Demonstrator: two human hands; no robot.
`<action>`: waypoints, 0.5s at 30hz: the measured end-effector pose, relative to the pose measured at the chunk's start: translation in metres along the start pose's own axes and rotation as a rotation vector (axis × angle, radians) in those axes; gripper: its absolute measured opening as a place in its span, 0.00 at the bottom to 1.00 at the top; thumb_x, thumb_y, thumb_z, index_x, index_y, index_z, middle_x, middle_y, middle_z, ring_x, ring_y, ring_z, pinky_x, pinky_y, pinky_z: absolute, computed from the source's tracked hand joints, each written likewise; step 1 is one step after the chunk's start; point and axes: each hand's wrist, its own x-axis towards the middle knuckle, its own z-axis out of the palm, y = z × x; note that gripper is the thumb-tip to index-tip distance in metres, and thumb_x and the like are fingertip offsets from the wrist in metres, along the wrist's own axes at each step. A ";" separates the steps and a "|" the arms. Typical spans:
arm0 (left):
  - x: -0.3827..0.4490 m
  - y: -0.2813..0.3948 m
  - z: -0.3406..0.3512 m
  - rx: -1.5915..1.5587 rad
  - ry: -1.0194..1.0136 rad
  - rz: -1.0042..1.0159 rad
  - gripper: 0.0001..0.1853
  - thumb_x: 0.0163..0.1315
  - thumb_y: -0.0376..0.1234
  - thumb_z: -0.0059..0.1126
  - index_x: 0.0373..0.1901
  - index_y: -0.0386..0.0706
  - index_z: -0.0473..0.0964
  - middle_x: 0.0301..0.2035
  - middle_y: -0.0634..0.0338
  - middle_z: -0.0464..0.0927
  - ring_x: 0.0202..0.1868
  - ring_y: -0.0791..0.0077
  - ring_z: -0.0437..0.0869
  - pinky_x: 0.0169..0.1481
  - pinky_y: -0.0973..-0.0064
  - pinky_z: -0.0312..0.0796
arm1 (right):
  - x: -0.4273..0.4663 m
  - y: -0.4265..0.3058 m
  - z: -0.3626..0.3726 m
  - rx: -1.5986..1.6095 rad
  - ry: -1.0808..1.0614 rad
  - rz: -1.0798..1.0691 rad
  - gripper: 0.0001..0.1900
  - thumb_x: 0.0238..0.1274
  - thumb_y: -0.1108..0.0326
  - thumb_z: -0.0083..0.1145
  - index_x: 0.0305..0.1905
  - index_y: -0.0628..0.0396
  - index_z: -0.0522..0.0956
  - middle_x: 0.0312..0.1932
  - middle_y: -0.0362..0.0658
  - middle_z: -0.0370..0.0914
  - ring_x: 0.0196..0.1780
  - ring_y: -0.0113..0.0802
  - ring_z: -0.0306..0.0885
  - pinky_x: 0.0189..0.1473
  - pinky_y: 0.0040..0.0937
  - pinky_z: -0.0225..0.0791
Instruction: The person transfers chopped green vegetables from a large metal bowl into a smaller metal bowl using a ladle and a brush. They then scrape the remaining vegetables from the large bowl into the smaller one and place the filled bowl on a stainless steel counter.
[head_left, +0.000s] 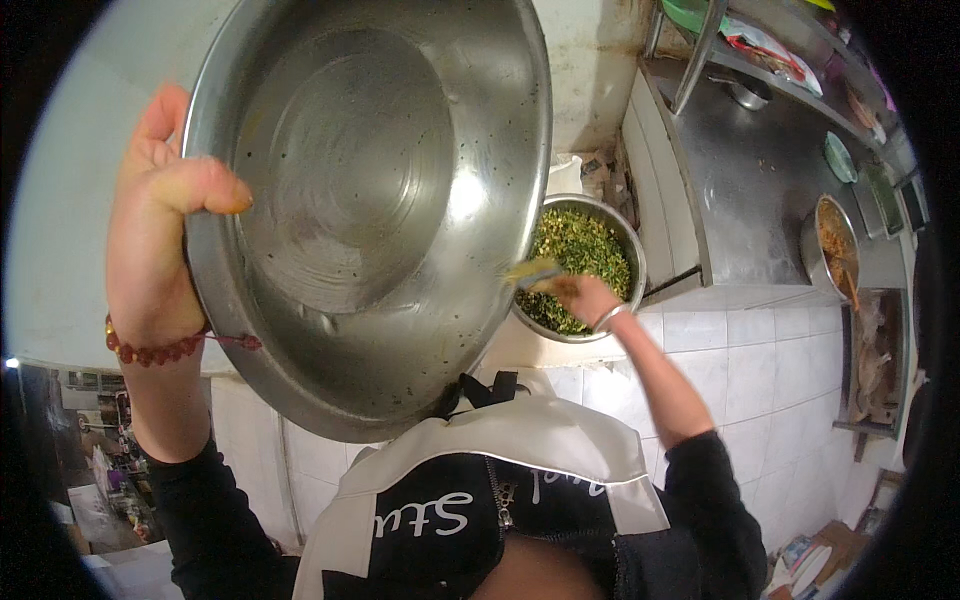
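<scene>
My left hand (169, 195) grips the rim of a large stainless steel basin (360, 172), which is tilted up on its side. Small green flecks cling to its inner wall. In my right hand (585, 298) is a brush (534, 271) with pale bristles, blurred, at the basin's right rim. Below my right hand stands a round metal bowl (637, 251) filled with chopped green vegetables (581, 244), partly hidden by the hand and the basin.
To the right is a metal counter (750, 187) with a small pan (750, 94), a light green dish (840, 157) and a metal pot (814, 255) of orange-brown food. A shelf with bags (772, 56) stands above it. White tiles (750, 345) cover the floor.
</scene>
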 end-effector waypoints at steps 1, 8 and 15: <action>-0.001 0.000 0.002 -0.008 0.009 0.002 0.21 0.33 0.21 0.42 0.37 0.35 0.65 0.31 0.56 0.72 0.33 0.71 0.73 0.41 0.78 0.67 | -0.001 0.009 0.024 0.234 0.081 -0.031 0.18 0.45 0.65 0.53 0.45 0.54 0.74 0.32 0.49 0.76 0.33 0.37 0.75 0.38 0.30 0.67; -0.010 -0.011 -0.015 -0.047 0.159 0.014 0.29 0.31 0.23 0.41 0.45 0.35 0.62 0.37 0.53 0.71 0.35 0.67 0.75 0.43 0.75 0.69 | 0.056 0.009 0.057 1.068 0.282 0.291 0.16 0.51 0.72 0.47 0.47 0.60 0.70 0.12 0.37 0.64 0.09 0.21 0.55 0.09 0.20 0.45; -0.026 -0.019 -0.043 0.005 0.234 -0.011 0.29 0.29 0.27 0.44 0.43 0.35 0.65 0.34 0.55 0.73 0.35 0.69 0.75 0.41 0.77 0.69 | 0.081 0.033 0.021 1.127 0.366 0.338 0.14 0.52 0.69 0.46 0.45 0.62 0.71 0.12 0.36 0.62 0.11 0.22 0.56 0.10 0.22 0.49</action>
